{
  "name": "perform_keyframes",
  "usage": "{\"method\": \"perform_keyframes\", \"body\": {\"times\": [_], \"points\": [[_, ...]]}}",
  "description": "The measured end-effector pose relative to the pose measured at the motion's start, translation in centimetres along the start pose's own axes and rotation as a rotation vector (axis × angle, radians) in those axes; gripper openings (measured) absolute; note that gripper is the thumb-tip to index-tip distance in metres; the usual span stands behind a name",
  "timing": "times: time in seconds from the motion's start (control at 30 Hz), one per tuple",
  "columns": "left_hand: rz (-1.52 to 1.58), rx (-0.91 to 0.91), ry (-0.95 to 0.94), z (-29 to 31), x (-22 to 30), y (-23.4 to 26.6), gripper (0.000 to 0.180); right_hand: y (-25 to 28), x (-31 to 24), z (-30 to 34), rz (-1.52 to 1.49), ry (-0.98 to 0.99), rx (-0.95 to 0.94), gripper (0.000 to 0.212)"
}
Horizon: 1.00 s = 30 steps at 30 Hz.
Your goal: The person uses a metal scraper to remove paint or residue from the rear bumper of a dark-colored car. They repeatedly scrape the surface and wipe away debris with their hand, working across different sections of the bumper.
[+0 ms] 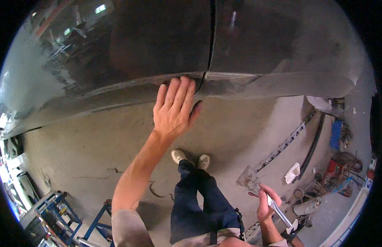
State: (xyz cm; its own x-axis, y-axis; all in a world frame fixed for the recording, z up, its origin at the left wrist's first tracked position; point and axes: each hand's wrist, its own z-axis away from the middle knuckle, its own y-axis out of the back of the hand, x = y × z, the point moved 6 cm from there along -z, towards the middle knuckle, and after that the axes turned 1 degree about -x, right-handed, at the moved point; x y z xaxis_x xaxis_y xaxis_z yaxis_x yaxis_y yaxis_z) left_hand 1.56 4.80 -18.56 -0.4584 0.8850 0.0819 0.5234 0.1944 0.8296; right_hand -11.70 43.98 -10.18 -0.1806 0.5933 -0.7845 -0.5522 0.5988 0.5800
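My left hand [173,108] lies with its fingers stretched out on the lower edge of a dark, dusty car body panel [158,45]. It rests just left of the narrow vertical gap [212,37] between two panels. My right hand [267,201] is low on the right, closed round a tool with a shiny silver handle [283,216]. A flat, squarish, speckled piece [248,180] juts out past the fingers towards the car. Whether it is joined to the handle is hidden by the hand.
A blue metal frame [61,218] stands at lower left. On the right, a long perforated strip [285,144], a dark hose-like strip [313,150] and a white container [292,173] lie on the floor. Beyond them is a cluttered pile of parts [343,168].
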Motion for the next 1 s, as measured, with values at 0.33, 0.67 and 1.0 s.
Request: {"method": "perform_keyframes", "body": {"times": [0.33, 0.67, 1.0], "points": [[-0.078, -0.131, 0.006, -1.8, 0.0, 4.7, 0.079, -2.8, 5.5, 1.5, -0.303, -0.096, -0.145, 0.026], [-0.071, -0.131, -0.377, -3.5, -1.0, 3.8, 0.070, -6.1, 6.6, 3.2, -0.240, -0.194, -0.075, 0.022], [-0.133, -0.284, -0.593, -6.0, -2.9, 6.1, 0.063, -17.3, -2.8, 9.0, -0.394, -0.212, 0.156, 0.019]]}}
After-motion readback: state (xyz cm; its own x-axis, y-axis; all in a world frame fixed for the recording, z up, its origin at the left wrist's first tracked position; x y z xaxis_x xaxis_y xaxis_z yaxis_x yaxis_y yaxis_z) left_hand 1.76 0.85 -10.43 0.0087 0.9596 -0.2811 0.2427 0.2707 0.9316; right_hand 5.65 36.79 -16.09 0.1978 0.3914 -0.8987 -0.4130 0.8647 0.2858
